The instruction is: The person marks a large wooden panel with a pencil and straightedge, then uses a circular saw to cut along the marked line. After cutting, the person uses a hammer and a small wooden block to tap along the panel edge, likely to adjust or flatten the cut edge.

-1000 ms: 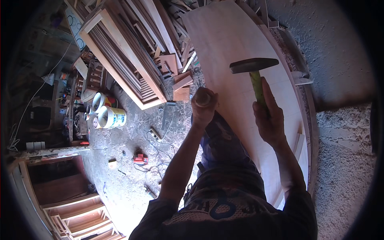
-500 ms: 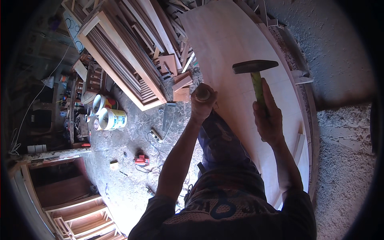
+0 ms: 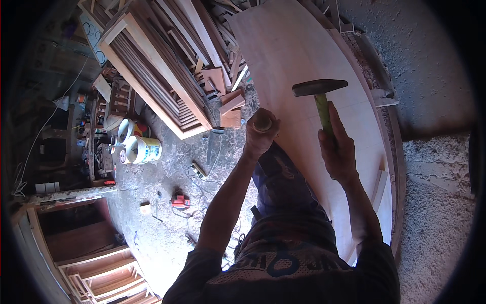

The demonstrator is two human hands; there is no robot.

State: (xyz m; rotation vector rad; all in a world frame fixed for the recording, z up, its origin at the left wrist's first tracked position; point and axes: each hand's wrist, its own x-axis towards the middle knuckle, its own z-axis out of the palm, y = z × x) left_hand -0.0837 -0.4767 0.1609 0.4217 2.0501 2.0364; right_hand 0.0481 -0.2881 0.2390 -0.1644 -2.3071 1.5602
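My left hand [image 3: 258,144] is closed around an upright, round-ended tool handle [image 3: 262,121], like a chisel's; its lower part is hidden under the fist. It is over the left edge of a large pale wooden panel [image 3: 296,48]. In my right hand [image 3: 338,159] is a hammer [image 3: 320,87] with a dark metal head and a green handle. Thumb and fingers wrap the handle's lower part. The hammer head is above the panel, to the right of and farther off than the left fist, not touching the tool handle.
Slatted wooden frames [image 3: 152,76] and loose timber are stacked at the far left. Small wood blocks [image 3: 232,104] lie by the panel. Buckets [image 3: 144,150], a red power tool [image 3: 180,201] and a power strip [image 3: 198,169] with cords are on the floor. A rough wall [image 3: 435,177] borders the right.
The hammer has shifted slightly left, its head tilting a little. My left fist, with the tool handle, has moved slightly right and nearer.
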